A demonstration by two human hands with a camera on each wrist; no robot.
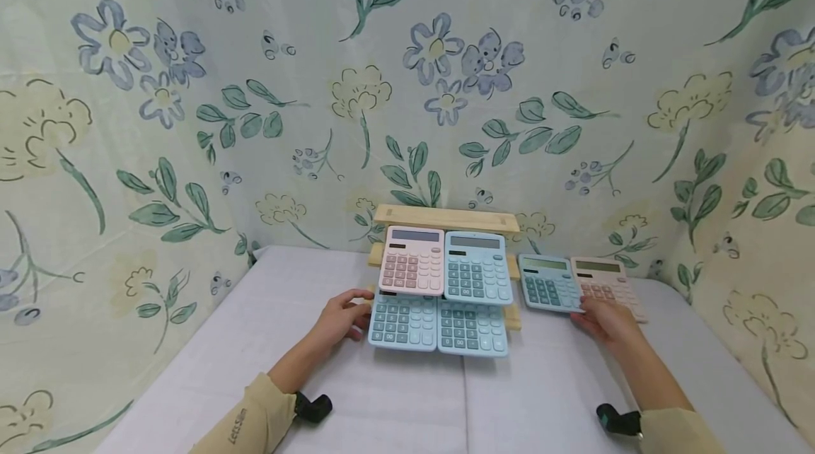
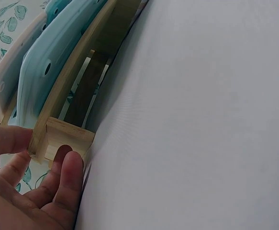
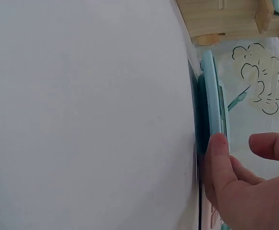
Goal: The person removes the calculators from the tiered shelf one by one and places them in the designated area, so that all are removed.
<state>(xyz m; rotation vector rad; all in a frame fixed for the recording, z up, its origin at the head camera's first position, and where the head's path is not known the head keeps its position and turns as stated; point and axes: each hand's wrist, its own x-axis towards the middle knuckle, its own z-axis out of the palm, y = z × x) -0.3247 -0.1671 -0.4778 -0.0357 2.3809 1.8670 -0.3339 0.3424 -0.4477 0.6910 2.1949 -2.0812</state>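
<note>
Head view: pale wooden rack (image 1: pixel 446 219) towards the far side of white table (image 1: pixel 395 397), loaded with four calculators in two tiers. Upper tier: upper pink calculator (image 1: pixel 412 259) at left, upper blue calculator (image 1: pixel 477 266) at right. Lower tier: two lower blue calculators (image 1: pixel 403 321) side by side, top portions hidden behind the upper pair. Just to the right of the rack: loose blue calculator (image 1: pixel 549 283), display end away from the person, with loose pink calculator (image 1: pixel 601 270) close alongside on its right.

Status, left hand (image 1: pixel 339 317): at the left end of the rack, fingers bent about the wood and gripping it, per left wrist view.

Status, right hand (image 1: pixel 608 319): at the near right corner of the loose blue calculator, over part of the loose pink calculator. Right wrist view: fingertip contact at the calculator's edge, another digit apart from the key face. Firm grip or mere touch: cannot tell.

Periphery: tan sleeves (image 1: pixel 248 415), black wrist devices (image 1: pixel 312 408), floral curtain (image 1: pixel 509 51) behind.
</note>
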